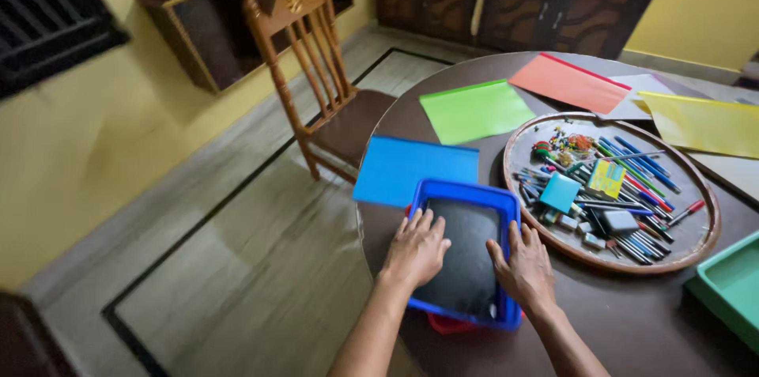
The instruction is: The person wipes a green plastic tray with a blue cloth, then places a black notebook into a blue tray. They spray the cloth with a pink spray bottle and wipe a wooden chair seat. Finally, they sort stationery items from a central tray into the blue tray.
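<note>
blue tray, dark inside | left hand, right hand flat on it, ungripped

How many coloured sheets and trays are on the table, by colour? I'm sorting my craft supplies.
Blue sheet: 1
Green sheet: 1
Red sheet: 1
Yellow sheet: 1
Blue tray: 1, under both hands
Green tray: 1
Round tray: 1, full of pens
Total: 7
</note>
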